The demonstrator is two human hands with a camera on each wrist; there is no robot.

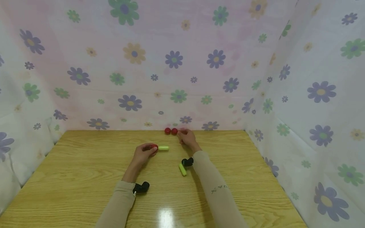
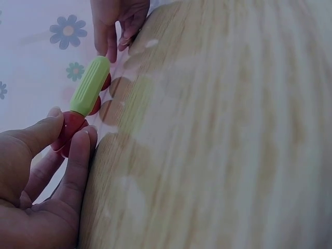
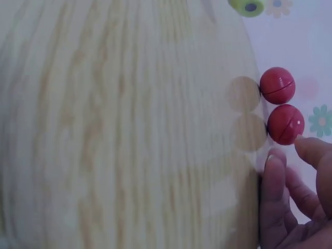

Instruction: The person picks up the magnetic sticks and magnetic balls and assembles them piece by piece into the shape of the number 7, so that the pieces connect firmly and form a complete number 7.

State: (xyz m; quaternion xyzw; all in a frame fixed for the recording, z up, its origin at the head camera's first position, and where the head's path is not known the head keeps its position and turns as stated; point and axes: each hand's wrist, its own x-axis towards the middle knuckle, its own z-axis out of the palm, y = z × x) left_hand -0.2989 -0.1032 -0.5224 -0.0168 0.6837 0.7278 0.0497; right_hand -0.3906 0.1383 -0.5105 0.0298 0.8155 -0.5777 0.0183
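In the head view my left hand [image 1: 142,155] pinches a red ball [image 1: 154,148] with a yellow-green ribbed stick [image 1: 163,148] projecting from it to the right. The left wrist view shows my thumb and fingers around the red piece [image 2: 71,127], the stick [image 2: 88,87] tilted upward. My right hand [image 1: 187,138] is at the table's back edge, beside two red balls [image 1: 167,131] that sit side by side. In the right wrist view its thumb tip overlaps the rim of the nearer ball [image 3: 286,124], and the index fingertip is just below, fingers mostly extended.
A second yellow-green stick [image 1: 182,170] lies on the wooden table [image 1: 85,177], close to the right forearm. Black wrist cameras [image 1: 141,187] are strapped to both wrists. Flower-print cloth [image 1: 154,63] rises behind the table and along its sides.
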